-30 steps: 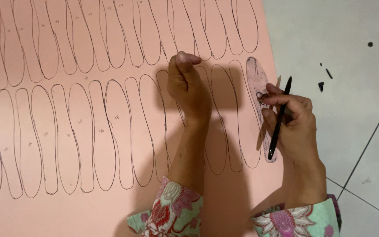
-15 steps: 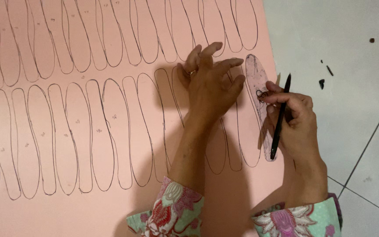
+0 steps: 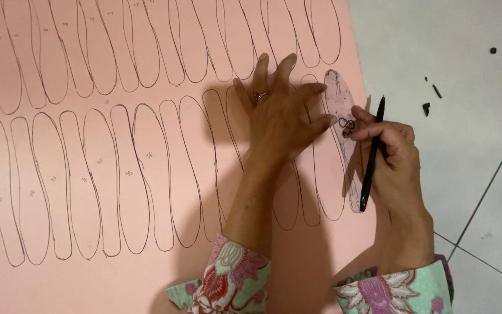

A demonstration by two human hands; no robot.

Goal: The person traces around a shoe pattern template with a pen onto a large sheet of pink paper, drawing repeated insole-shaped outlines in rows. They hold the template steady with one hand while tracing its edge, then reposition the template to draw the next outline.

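I press my splayed, empty left hand [image 3: 283, 119] flat on the pink sheet [image 3: 146, 261]; right hand [image 3: 391, 157] grips pen [image 3: 372, 154], steadying the sole template [image 3: 344, 110]

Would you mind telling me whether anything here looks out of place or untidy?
Only small things: a few dark scraps lie loose on the white tiled floor, just right of the pink sheet. The traced outlines themselves sit in regular rows.

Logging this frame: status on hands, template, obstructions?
Left hand flat on pink sheet, fingers spread. Right hand grips black pen, fingertips on sole template near sheet's right edge. Nothing blocking; dark scraps on tile floor.
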